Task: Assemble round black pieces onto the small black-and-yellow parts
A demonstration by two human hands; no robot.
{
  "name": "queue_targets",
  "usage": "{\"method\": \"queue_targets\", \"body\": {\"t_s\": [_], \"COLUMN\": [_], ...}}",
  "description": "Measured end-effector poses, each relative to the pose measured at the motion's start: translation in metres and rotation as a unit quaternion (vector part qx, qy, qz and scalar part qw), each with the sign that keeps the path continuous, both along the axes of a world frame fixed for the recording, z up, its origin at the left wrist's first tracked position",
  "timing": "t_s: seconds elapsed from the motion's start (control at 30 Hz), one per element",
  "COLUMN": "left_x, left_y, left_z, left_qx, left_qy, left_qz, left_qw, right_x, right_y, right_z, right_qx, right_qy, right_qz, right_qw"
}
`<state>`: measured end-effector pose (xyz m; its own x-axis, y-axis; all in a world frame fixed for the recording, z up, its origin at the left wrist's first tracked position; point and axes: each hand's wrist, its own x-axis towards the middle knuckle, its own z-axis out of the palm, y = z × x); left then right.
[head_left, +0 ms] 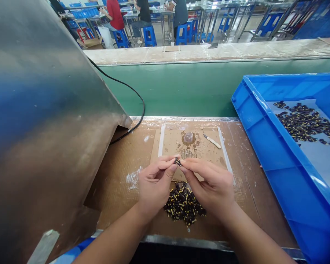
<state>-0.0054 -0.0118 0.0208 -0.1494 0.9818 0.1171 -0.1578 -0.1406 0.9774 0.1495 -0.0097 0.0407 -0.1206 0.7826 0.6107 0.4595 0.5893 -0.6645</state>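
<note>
Between the fingertips of both hands is a small black-and-yellow part (178,161), its exact kind too small to make out. My left hand (157,181) pinches it from the left with thumb and forefinger. From the right, my right hand (211,181) grips the same piece with closed fingertips. Below them on the brown work surface lies a heap of similar black-and-yellow parts (184,203). Beyond the hands, a small clear cup (189,137) sits in a wet-looking stain on a taped cardboard sheet (169,141). A pale-handled tool (213,141) lies to its right.
A blue bin (266,146) at the right holds many more dark parts (305,123) on a white sheet. A large metal housing (49,121) fills the left, with a black cable (126,86) beside it. A green wall (176,86) stands behind. Seated people are far back.
</note>
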Motion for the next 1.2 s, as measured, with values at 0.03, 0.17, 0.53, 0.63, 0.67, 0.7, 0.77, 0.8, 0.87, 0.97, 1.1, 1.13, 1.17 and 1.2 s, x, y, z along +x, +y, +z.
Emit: {"method": "queue_targets", "body": {"t_s": [0.03, 0.17, 0.53, 0.63, 0.67, 0.7, 0.77, 0.8, 0.87, 0.97, 1.1, 1.13, 1.17, 1.2], "left_x": [0.001, 0.003, -0.010, -0.011, -0.010, -0.010, -0.008, -0.008, -0.007, -0.007, -0.006, -0.006, -0.005, -0.004], "left_y": [-0.001, -0.004, 0.005, 0.003, 0.003, 0.002, 0.002, 0.003, 0.005, 0.008, 0.010, 0.010, 0.010, 0.010], "left_z": [0.001, 0.000, -0.001, -0.001, -0.001, 0.000, 0.000, 0.000, -0.001, -0.003, -0.003, -0.002, -0.001, 0.000], "left_qx": [0.001, 0.007, 0.042, 0.038, 0.038, 0.038, 0.031, 0.022, 0.001, -0.019, -0.026, -0.030, -0.034, -0.039], "left_qy": [0.002, -0.003, 0.066, 0.066, 0.064, 0.058, 0.027, 0.005, -0.042, -0.108, -0.162, -0.168, -0.173, -0.178], "left_qz": [0.007, 0.013, -0.010, -0.014, -0.012, -0.011, -0.017, -0.024, -0.041, -0.068, -0.090, -0.091, -0.091, -0.090], "left_qw": [1.000, 1.000, 0.997, 0.997, 0.997, 0.998, 0.999, 0.999, 0.998, 0.992, 0.982, 0.981, 0.980, 0.979], "right_x": [0.000, 0.000, 0.004, 0.005, 0.005, 0.005, 0.005, 0.004, 0.004, 0.003, 0.002, 0.002, 0.002, 0.002], "right_y": [0.000, -0.002, 0.001, 0.003, 0.003, 0.004, 0.003, 0.003, 0.002, 0.001, 0.002, 0.002, 0.001, 0.001], "right_z": [0.000, -0.001, -0.002, -0.001, -0.001, -0.001, 0.000, 0.000, 0.000, 0.000, 0.000, 0.000, 0.000, 0.000], "right_qx": [0.003, 0.011, 0.045, 0.052, 0.055, 0.060, 0.061, 0.059, 0.049, 0.043, 0.039, 0.037, 0.035, 0.034], "right_qy": [-0.001, 0.002, -0.024, -0.025, -0.023, -0.019, -0.010, -0.004, 0.004, 0.015, 0.029, 0.030, 0.030, 0.030], "right_qz": [-0.003, -0.006, -0.036, -0.043, -0.036, -0.026, -0.010, -0.004, 0.003, 0.005, 0.001, 0.001, 0.001, 0.001], "right_qw": [1.000, 1.000, 0.998, 0.997, 0.998, 0.998, 0.998, 0.998, 0.999, 0.999, 0.999, 0.999, 0.999, 0.999]}}
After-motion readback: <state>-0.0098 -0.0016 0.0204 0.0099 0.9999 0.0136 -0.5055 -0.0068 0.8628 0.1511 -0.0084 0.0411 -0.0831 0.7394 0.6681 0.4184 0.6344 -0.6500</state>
